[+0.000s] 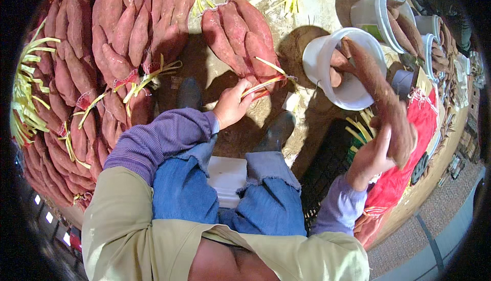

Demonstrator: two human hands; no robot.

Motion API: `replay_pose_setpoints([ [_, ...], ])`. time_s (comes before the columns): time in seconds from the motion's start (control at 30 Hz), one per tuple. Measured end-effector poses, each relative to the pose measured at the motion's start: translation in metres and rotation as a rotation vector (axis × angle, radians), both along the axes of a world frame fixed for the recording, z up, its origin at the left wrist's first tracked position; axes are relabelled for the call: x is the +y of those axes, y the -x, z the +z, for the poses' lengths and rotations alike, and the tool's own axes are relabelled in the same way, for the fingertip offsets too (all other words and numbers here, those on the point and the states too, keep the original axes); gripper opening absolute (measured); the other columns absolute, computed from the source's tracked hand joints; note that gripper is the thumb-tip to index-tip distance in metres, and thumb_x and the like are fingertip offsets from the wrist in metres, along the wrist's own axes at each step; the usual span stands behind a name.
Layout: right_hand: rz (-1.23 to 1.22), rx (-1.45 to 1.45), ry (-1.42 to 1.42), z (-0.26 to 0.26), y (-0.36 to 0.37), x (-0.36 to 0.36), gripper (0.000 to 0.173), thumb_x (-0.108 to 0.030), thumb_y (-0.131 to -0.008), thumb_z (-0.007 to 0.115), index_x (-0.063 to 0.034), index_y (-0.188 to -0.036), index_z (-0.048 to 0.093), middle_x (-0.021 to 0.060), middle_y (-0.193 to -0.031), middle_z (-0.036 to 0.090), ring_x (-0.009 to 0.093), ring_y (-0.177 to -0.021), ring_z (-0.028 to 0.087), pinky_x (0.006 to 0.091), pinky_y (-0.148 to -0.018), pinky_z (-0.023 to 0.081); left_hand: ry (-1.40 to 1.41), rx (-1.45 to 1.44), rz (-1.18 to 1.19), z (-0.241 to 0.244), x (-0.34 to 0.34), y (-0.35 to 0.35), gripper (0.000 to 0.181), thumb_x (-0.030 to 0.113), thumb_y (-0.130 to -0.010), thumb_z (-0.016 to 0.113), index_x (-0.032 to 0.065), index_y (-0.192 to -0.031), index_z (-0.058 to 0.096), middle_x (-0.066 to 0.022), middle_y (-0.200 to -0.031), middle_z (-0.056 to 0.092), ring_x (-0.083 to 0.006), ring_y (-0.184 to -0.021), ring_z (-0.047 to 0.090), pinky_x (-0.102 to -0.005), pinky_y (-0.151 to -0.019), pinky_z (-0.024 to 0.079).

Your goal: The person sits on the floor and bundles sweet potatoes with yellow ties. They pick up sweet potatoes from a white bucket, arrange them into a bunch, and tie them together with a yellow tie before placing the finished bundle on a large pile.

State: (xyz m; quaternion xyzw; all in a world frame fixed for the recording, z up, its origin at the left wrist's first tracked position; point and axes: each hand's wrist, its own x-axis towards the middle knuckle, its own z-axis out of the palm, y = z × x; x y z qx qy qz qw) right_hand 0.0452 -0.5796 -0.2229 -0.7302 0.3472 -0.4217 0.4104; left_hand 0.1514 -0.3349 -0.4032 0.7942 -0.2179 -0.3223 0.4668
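My left hand [232, 102] pinches the yellow drawstring [262, 85] at the near end of a red mesh bag of sweet potatoes [247, 37]. That bag lies on the floor beyond my boots. On the right, my right hand [378, 154] grips a long sweet potato [378, 81], blurred near my fingers; whether a second root is in this hand I cannot tell. Its far end reaches over the mouth of a white plastic bucket [351, 99]. A few sweet potatoes [337, 64] sit inside that bucket, partly hidden by the held one.
Filled mesh bags [76, 89] with yellow ties are stacked on the left. Several more buckets [368, 16] of sweet potatoes stand at the upper right. Red mesh sacking [402, 166] lies beside my right arm. A black crate [326, 158] stands by my right leg.
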Motion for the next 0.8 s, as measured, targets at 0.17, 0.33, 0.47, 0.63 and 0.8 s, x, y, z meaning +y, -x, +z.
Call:
replay_pose_setpoints([
  [0.17, 0.075, -0.09, -0.961, -0.01, 0.083, 0.033, 0.053, -0.045, -0.086, 0.059, -0.0078, -0.123, 0.05, 0.0125, -0.118, 0.057, 0.032, -0.102, 0.06, 0.0453, -0.082, 0.053, 0.004, 0.004, 0.026, 0.007, -0.008, 0.001, 0.018, 0.013, -0.091, 0.058, 0.003, -0.104, 0.05, -0.0176, -0.082, 0.061, -0.0312, -0.076, 0.064, -0.0373, -0.067, 0.05],
  [0.33, 0.047, -0.188, -1.396, -0.056, 0.108, 0.065, 0.049, -0.035, -0.085, 0.063, -0.0077, -0.123, 0.049, 0.0151, -0.123, 0.053, 0.036, -0.113, 0.054, 0.0492, -0.094, 0.049, 0.042, 0.06, -0.002, 0.012, -0.011, 0.003, 0.015, 0.015, -0.093, 0.055, 0.0049, -0.103, 0.049, -0.0194, -0.078, 0.06, -0.0363, -0.072, 0.062, -0.0423, -0.059, 0.048],
  [0.47, 0.083, -0.357, -1.688, -0.094, 0.087, 0.084, 0.059, -0.03, -0.087, 0.06, -0.0023, -0.136, 0.041, 0.0202, -0.137, 0.045, 0.043, -0.124, 0.045, 0.0499, -0.105, 0.039, 0.015, -0.019, -0.111, 0.018, -0.004, 0.004, 0.014, 0.016, -0.093, 0.054, 0.0066, -0.101, 0.048, -0.0212, -0.076, 0.059, -0.0418, -0.074, 0.061, -0.0467, -0.058, 0.047],
  [0.63, 0.133, -0.609, -1.84, -0.155, 0.044, 0.096, 0.066, -0.031, -0.09, 0.058, 0.0037, -0.139, 0.032, 0.027, -0.141, 0.036, 0.044, -0.131, 0.035, 0.053, -0.111, 0.029, 0.041, -0.085, -0.231, 0.033, -0.005, 0.008, 0.013, 0.011, -0.091, 0.055, 0.0038, -0.101, 0.05, -0.0235, -0.081, 0.058, -0.0418, -0.078, 0.061, -0.0452, -0.059, 0.047],
  [0.8, 0.194, -0.836, -2.194, -0.189, 0.025, 0.1, 0.068, -0.03, -0.089, 0.058, 0.0014, -0.142, 0.029, 0.0225, -0.145, 0.033, 0.039, -0.136, 0.03, 0.0507, -0.115, 0.023, 0.199, -0.16, -0.206, 0.037, -0.007, 0.004, 0.015, 0.007, -0.089, 0.055, 0.0033, -0.103, 0.05, -0.0208, -0.079, 0.059, -0.0409, -0.074, 0.061, -0.0452, -0.06, 0.048],
])
